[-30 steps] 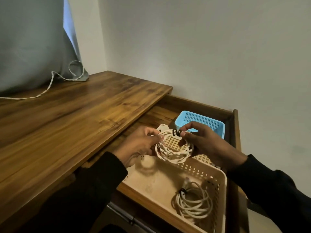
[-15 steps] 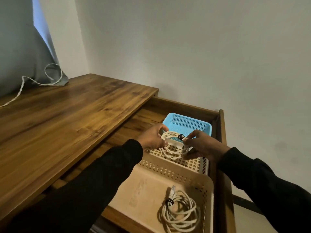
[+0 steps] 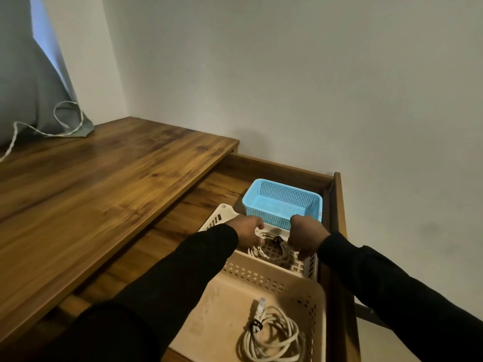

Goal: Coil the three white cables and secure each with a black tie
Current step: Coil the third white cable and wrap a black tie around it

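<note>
Lowered since before, the tied coil (image 3: 271, 248) sits in the white basket (image 3: 222, 214), left hand (image 3: 247, 235) and right hand (image 3: 307, 237) gripping it at 9 and 3 o'clock.

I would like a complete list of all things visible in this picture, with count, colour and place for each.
coiled cable with tie: 1, white with a black tie, in the beige basket nearest the camera.
braided coil: 1, white with a black tie, held low inside the white basket between both hands.
loose cable: 1, white, uncoiled, on the far left of the desk top by the curtain.
beige basket: 1, beige, near end of the open drawer.
white basket: 1, white, middle of the drawer.
blue basket: 1, light blue, far end of the drawer.
drawer: 1, brown wood, pulled open.
desk top: 1, brown wood, left.
curtain: 1, grey, upper left.
wall: 1, white, behind.
left hand: 1, black sleeve, grips the braided coil.
right hand: 1, black sleeve, grips the braided coil.
</note>
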